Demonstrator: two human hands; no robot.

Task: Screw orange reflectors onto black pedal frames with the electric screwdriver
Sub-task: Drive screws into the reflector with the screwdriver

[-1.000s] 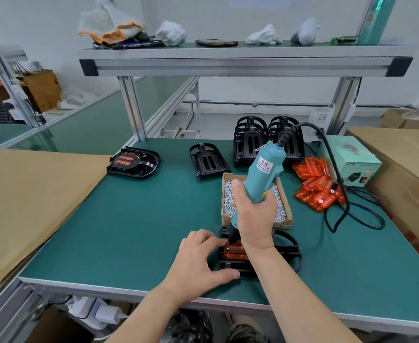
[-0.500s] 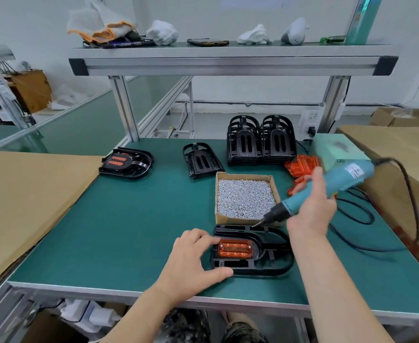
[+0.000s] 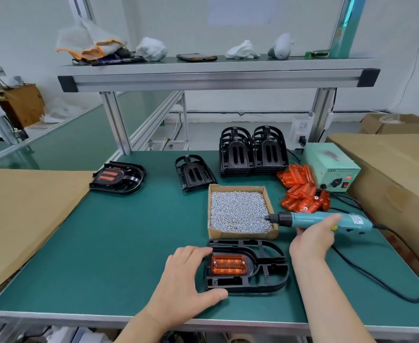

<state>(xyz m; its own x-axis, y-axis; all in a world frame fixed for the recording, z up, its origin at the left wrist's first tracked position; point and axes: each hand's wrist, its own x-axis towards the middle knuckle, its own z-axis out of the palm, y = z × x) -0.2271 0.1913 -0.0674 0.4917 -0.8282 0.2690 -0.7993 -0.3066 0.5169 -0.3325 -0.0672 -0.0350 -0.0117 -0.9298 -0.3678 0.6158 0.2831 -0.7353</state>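
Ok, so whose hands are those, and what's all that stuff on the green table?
There is no robot here. A person wears a camera on their head, so you look down at their two hands as they do. The left hand rests against a black pedal frame with an orange reflector sitting in it. The right hand grips a blue electric screwdriver, whose tip reaches over a cardboard box full of little silver screws. Also on the green table are a pile of spare reflectors, two stacks of empty frames, one lone frame, a frame with a reflector at the left, and a pale power box with a switch.
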